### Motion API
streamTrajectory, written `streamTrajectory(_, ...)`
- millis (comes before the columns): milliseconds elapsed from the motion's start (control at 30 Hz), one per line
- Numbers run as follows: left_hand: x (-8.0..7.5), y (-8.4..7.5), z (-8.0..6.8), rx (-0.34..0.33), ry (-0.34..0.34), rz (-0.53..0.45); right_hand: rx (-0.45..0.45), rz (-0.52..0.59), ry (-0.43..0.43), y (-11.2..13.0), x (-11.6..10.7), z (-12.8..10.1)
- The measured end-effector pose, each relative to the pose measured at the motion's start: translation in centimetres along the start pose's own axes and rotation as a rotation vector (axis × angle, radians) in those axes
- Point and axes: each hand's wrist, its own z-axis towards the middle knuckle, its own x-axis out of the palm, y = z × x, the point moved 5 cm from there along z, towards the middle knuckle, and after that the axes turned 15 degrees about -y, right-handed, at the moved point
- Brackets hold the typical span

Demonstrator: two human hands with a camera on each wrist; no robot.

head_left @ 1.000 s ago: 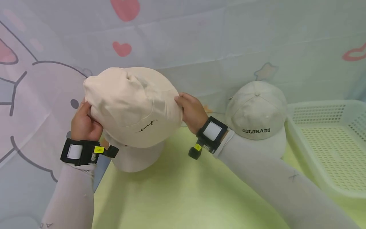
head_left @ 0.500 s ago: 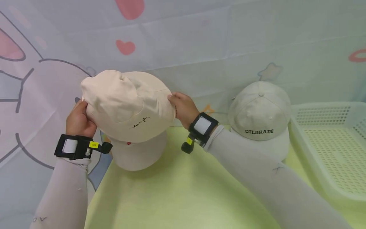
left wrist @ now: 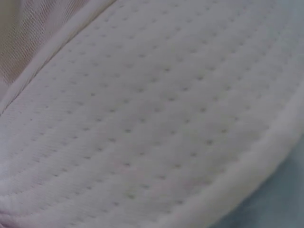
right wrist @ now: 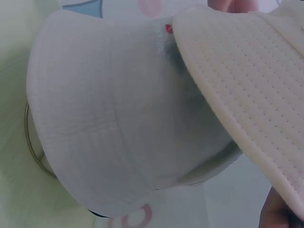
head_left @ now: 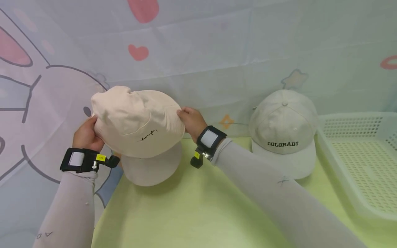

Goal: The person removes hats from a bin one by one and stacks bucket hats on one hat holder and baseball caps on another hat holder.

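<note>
Head view: both hands, left hand and right hand, gripped cream cotton baseball cap by sides, lowered onto white cap near table's far-left corner; stacking nearly done, release left.

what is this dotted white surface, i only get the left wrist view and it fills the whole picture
Observer: It is the underside of a cream cap. The head view shows both hands gripping it, the left hand at one side.
Operator: where's the right one
Observer: The right hand pinches the opposite edge of the cap.
Operator: anything under it
Observer: Yes, a white cap sits directly below on the green table; the right wrist view shows a gap between the two.
Operator: other stuff nearby
Observer: A COLORADO cap stands to the right, beside a white perforated basket.
</note>
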Motion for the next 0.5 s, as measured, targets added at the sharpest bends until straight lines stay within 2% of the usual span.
streamTrajectory(267,-1.1,1.1,1.6,-0.057,0.009,0.113,0.007,-0.075,-0.049,-2.1,0.3,0.7)
streamTrajectory(367,-1.7,1.4,2.1,-0.087,0.014,0.127,0.018,-0.088,-0.056,-2.8,0.4,0.8)
streamTrajectory(500,-2.2,1.9,2.4,-0.105,0.056,0.141,0.038,-0.105,-0.056,-3.7,0.6,0.7)
